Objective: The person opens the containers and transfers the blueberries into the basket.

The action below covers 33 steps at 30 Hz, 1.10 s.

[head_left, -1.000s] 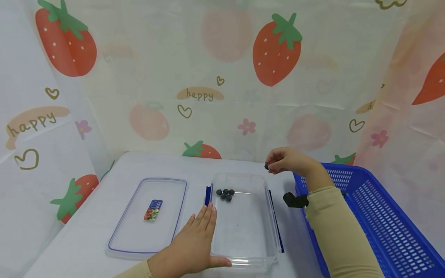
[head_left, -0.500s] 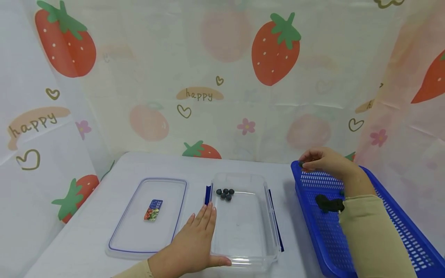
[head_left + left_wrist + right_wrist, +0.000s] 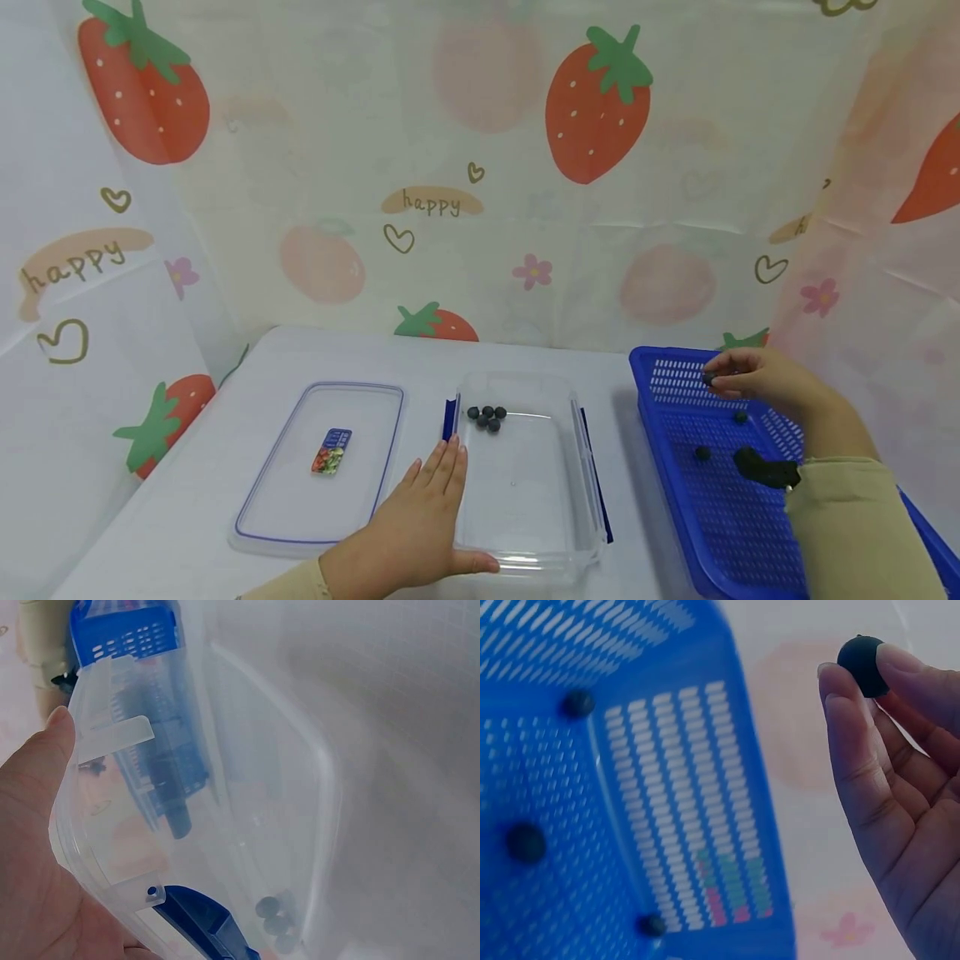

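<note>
Right hand (image 3: pixel 767 379): raised over the far part of the basket, pinching with thumb and index finger.
Small round dark berry-like ball (image 3: pixel 861 666): held in that pinch, at the fingertips on the side toward the container; round, so without a long axis to line up.
Long blue slotted plastic basket (image 3: pixel 731 521): directly under the right hand, with long axis running from there back toward the wearer.
Loose dark balls (image 3: pixel 702 453): on the basket floor, lower than the right hand and nearer the wearer; two visible from the head, three from the right wrist.
Clear rectangular plastic container (image 3: pixel 525 500): well left of the right hand, beyond the basket's left rim and a strip of white surface (image 3: pixel 630 483); by judgement, the deciding relation. Closer to the left hand; long axis running away from the wearer.
Cluster of five dark balls (image 3: pixel 487 419): inside the container's far left corner, just ahead and right of the left fingertips.
Left hand (image 3: pixel 420 529): spread, with straight fingers along the container's left wall and thumb at the near wall.
</note>
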Tool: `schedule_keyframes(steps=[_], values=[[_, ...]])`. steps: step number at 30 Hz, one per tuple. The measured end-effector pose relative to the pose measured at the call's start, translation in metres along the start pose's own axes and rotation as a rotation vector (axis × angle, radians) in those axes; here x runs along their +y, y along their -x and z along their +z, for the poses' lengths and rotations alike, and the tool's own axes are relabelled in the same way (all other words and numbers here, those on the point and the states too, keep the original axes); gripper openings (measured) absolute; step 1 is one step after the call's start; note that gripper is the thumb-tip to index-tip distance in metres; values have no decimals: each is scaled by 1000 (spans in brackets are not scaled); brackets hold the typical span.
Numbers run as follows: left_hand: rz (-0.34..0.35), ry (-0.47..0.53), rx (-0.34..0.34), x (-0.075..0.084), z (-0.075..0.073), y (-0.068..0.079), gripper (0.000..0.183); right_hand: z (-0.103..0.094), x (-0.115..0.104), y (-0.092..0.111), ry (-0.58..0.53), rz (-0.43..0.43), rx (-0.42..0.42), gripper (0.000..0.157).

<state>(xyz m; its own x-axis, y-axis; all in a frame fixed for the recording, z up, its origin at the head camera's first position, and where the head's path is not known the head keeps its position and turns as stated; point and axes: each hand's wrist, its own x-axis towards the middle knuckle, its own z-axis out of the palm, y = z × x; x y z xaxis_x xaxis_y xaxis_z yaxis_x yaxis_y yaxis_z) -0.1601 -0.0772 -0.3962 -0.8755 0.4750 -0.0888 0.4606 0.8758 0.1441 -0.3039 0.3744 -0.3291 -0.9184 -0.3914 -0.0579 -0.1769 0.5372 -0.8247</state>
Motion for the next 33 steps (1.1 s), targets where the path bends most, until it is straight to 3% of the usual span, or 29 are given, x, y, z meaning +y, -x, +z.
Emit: schedule_keyframes(steps=[15,25,33], values=[[0,6,5,0,-1,-1,122,-13,34,33,49,165,23,35],[-4,21,1,0,-1,-1,122,-19,54,45,-10,201,-73,25],[0,18,-9,-1,0,-2,123,-16,61,51,-12,261,-69,25]])
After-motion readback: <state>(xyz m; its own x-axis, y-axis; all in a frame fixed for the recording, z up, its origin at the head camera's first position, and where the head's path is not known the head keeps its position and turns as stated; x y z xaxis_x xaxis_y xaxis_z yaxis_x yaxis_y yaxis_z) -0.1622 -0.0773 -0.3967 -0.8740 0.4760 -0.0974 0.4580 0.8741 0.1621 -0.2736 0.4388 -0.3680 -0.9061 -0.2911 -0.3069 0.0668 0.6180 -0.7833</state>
